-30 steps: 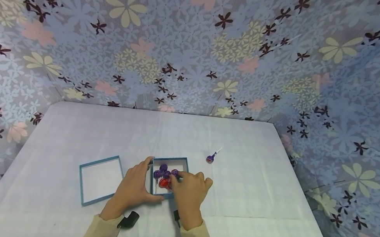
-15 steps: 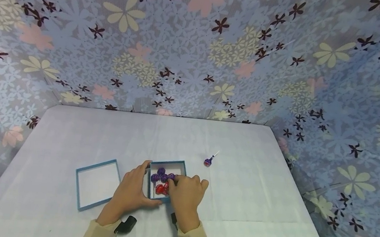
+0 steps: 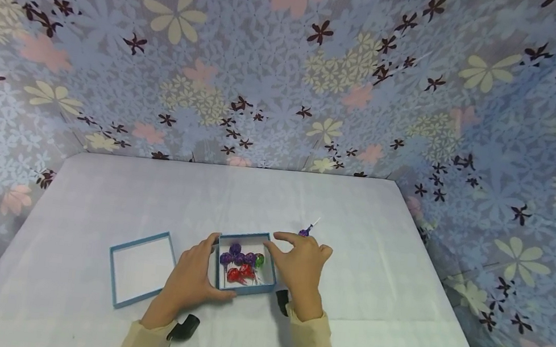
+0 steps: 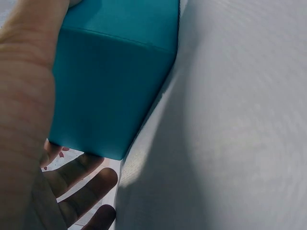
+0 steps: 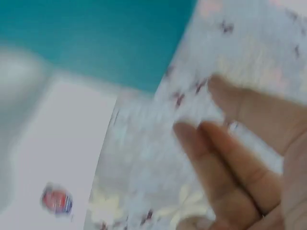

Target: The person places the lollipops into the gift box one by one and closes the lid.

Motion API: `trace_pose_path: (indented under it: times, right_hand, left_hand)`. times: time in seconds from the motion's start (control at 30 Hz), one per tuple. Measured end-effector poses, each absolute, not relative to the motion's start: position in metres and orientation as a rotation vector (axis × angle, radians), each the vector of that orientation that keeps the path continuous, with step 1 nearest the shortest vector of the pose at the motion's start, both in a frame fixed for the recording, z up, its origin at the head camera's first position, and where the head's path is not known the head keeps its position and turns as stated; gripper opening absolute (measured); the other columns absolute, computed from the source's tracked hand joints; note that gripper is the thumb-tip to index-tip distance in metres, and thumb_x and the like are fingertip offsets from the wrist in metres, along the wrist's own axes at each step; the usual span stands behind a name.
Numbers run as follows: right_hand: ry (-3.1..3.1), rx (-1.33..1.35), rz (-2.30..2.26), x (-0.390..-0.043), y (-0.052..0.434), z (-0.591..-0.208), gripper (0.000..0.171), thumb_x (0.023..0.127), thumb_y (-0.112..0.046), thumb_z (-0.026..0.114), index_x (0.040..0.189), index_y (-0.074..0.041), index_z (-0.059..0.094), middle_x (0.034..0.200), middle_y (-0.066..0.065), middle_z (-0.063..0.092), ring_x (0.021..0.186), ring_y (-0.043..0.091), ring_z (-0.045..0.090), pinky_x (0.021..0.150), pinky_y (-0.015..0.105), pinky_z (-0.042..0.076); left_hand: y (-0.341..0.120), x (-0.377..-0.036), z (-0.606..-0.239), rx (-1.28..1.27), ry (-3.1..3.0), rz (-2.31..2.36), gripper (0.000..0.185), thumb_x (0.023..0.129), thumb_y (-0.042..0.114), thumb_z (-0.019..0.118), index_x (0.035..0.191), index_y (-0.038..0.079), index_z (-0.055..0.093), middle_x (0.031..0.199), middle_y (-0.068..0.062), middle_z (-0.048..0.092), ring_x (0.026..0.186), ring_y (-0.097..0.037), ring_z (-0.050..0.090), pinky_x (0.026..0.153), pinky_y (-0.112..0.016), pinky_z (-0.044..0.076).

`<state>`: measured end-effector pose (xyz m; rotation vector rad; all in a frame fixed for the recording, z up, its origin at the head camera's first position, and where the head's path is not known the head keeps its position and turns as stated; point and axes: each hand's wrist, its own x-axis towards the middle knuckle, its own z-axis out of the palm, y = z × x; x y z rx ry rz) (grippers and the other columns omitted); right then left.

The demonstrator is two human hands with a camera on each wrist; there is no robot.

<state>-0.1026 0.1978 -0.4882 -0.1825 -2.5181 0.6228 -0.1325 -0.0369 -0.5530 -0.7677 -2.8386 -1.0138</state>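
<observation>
My left hand (image 3: 190,278) holds a blue box (image 3: 246,290) by its left side, the thumb along the front wall and the fingers at the far left corner. In the left wrist view the teal wall of the box (image 4: 105,86) fills the space beside that hand. Inside lie several purple lollipops (image 3: 235,249), a green one (image 3: 259,260) and red ones (image 3: 233,274). My right hand (image 3: 302,265) is just right of the box, thumb and forefinger apart with nothing between them. Behind its knuckles lies a purple lollipop (image 3: 304,232), partly hidden; the right wrist view shows its wrapped head (image 5: 56,199).
A shallow white box lid with a blue rim (image 3: 137,297) lies left of my left hand. A white cloth covers the table (image 3: 374,276). Flowered fabric (image 3: 268,81) hangs behind the table and along its sides.
My right hand has let go inside the box and moved out to the right, which uncovers the green lollipop. My left hand keeps its grip on the box.
</observation>
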Motion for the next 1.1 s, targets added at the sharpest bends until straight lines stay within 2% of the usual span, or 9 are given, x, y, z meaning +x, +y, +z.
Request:
trace_pose_path:
  times: [0.1, 0.23, 0.3, 0.4, 0.47, 0.5, 0.6, 0.77, 1.1]
  right_hand:
    - [-2.602, -0.134, 0.768, -0.112, 0.227, -0.490, 0.026, 0.077, -0.037, 0.088, 0.099, -0.025, 0.082, 0.059, -0.006, 0.058, 0.075, 0.026, 0.059, 0.077, 0.048, 0.021]
    - [-2.741, 0.014, 0.973, -0.131, 0.268, -0.496, 0.026, 0.079, -0.025, 0.087, 0.104, -0.025, 0.081, 0.076, 0.000, 0.066, 0.074, 0.024, 0.049, 0.081, 0.045, 0.020]
    - [-2.811, 0.089, 1.077, -0.140, 0.287, -0.498, 0.027, 0.080, -0.019, 0.086, 0.106, -0.025, 0.081, 0.081, 0.003, 0.068, 0.077, 0.025, 0.049, 0.086, 0.044, 0.026]
    - [-2.906, 0.175, 1.215, -0.151, 0.310, -0.496, 0.028, 0.082, -0.013, 0.084, 0.109, -0.022, 0.080, 0.095, 0.004, 0.074, 0.093, 0.028, 0.058, 0.100, 0.046, 0.040]
    - [-2.959, 0.215, 1.268, -0.158, 0.323, -0.495, 0.028, 0.083, -0.011, 0.083, 0.110, -0.019, 0.080, 0.103, 0.002, 0.075, 0.104, 0.030, 0.061, 0.109, 0.053, 0.041]
    - [-2.986, 0.225, 1.273, -0.161, 0.328, -0.495, 0.028, 0.083, -0.011, 0.082, 0.110, -0.019, 0.080, 0.105, 0.000, 0.076, 0.110, 0.030, 0.061, 0.113, 0.055, 0.037]
    - [-3.059, 0.246, 1.236, -0.170, 0.341, -0.495, 0.028, 0.084, -0.010, 0.081, 0.109, -0.022, 0.080, 0.108, -0.004, 0.075, 0.116, 0.028, 0.062, 0.114, 0.056, 0.037]
    - [-3.107, 0.260, 1.297, -0.182, 0.351, -0.501, 0.031, 0.080, -0.008, 0.084, 0.106, -0.024, 0.081, 0.110, -0.005, 0.076, 0.120, 0.026, 0.064, 0.108, 0.053, 0.045]
    - [-3.163, 0.160, 1.287, -0.193, 0.348, -0.508, 0.032, 0.077, -0.014, 0.088, 0.106, -0.026, 0.081, 0.115, -0.002, 0.075, 0.125, 0.030, 0.061, 0.112, 0.056, 0.040]
  left_hand:
    - [-0.036, -0.131, -0.552, -0.760, -2.845, -1.031, 0.136, 0.051, 0.074, 0.087, 0.156, 0.010, 0.028, 0.142, -0.014, 0.055, 0.127, -0.038, 0.054, 0.108, -0.058, 0.040]
    - [-0.037, -0.132, -0.551, -0.736, -2.861, -1.029, 0.136, 0.052, 0.072, 0.088, 0.157, 0.013, 0.026, 0.144, -0.014, 0.054, 0.130, -0.038, 0.052, 0.110, -0.058, 0.039]
    - [-0.038, -0.132, -0.551, -0.728, -2.880, -1.025, 0.137, 0.052, 0.072, 0.087, 0.158, 0.013, 0.024, 0.145, -0.014, 0.052, 0.131, -0.038, 0.051, 0.110, -0.058, 0.038]
    - [-0.039, -0.132, -0.551, -0.715, -2.902, -1.027, 0.138, 0.051, 0.073, 0.087, 0.158, 0.013, 0.024, 0.147, -0.015, 0.051, 0.133, -0.037, 0.050, 0.111, -0.058, 0.037]
    - [-0.039, -0.132, -0.552, -0.712, -2.910, -1.028, 0.139, 0.051, 0.074, 0.087, 0.158, 0.013, 0.024, 0.147, -0.014, 0.051, 0.133, -0.037, 0.050, 0.112, -0.058, 0.037]
    - [-0.039, -0.132, -0.552, -0.716, -2.911, -1.030, 0.139, 0.051, 0.073, 0.087, 0.158, 0.012, 0.024, 0.147, -0.014, 0.051, 0.133, -0.037, 0.050, 0.112, -0.057, 0.037]
    - [-0.038, -0.133, -0.555, -0.730, -2.909, -1.034, 0.138, 0.051, 0.073, 0.088, 0.158, 0.013, 0.024, 0.147, -0.014, 0.051, 0.133, -0.036, 0.050, 0.112, -0.057, 0.037]
    - [-0.036, -0.131, -0.555, -0.738, -2.909, -1.014, 0.138, 0.052, 0.073, 0.087, 0.158, 0.013, 0.024, 0.146, -0.013, 0.052, 0.132, -0.036, 0.051, 0.111, -0.057, 0.039]
    - [-0.036, -0.132, -0.551, -0.739, -2.910, -0.989, 0.136, 0.053, 0.077, 0.084, 0.158, 0.012, 0.025, 0.145, -0.013, 0.053, 0.131, -0.035, 0.051, 0.111, -0.056, 0.040]
